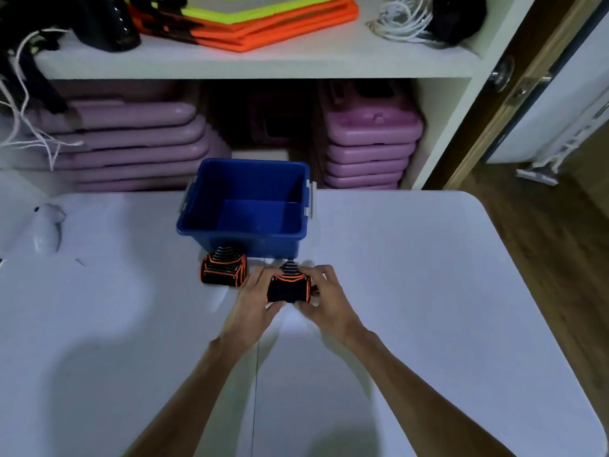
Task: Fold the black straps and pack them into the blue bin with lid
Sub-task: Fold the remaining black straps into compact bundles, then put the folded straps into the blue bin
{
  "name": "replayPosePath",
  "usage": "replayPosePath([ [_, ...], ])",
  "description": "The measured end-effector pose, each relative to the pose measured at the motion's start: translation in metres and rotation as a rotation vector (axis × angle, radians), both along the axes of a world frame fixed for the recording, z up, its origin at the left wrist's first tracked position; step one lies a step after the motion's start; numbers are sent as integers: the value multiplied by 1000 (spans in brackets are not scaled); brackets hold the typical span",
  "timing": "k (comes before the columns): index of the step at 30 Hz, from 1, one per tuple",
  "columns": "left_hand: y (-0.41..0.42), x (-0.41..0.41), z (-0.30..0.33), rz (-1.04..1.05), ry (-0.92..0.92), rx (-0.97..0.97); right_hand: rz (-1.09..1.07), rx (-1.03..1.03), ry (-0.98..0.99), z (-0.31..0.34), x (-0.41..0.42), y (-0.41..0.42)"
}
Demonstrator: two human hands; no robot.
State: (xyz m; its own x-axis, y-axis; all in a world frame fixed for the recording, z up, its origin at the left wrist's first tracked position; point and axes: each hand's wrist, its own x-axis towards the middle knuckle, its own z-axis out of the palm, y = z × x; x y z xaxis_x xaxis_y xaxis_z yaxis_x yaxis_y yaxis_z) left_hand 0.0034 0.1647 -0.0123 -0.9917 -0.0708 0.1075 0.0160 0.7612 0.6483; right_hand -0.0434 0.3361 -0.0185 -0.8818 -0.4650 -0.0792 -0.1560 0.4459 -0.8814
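Note:
An open blue bin [244, 233] stands on the white table [428, 291], with nothing visible inside and no lid on it. Just in front of it, a folded black strap with orange edging [288, 286] is held between both hands. My left hand [255, 300] grips its left side and my right hand [324, 298] its right side. A second folded black strap [223, 268] lies on the table to the left, touching the bin's front wall.
A white object [47, 227] lies at the table's far left. Behind the table a shelf unit holds stacked purple cases [367, 150], orange-and-yellow vests [250, 18] and white cord [403, 18]. Wooden floor [543, 242] lies to the right.

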Motion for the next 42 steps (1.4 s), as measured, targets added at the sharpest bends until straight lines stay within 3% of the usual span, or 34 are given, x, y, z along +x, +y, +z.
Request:
replayPosePath([
  [7,-33,-5,-20,104,-7,-173,-90,6,81,-18,6,-62],
  [15,-45,9,-23,-27,-19,-253,-96,51,121,-5,15,-64],
  [25,-80,1,15,-18,253,-212,-34,157,122,-6,17,-61],
  [34,-116,-35,76,260,532,-117,-10,-88,315,76,-10,-89],
  [39,-146,-77,80,262,461,-168,-48,-17,434,96,-80,-119],
  [42,-160,-99,67,138,286,-192,10,147,326,79,-122,-135],
])
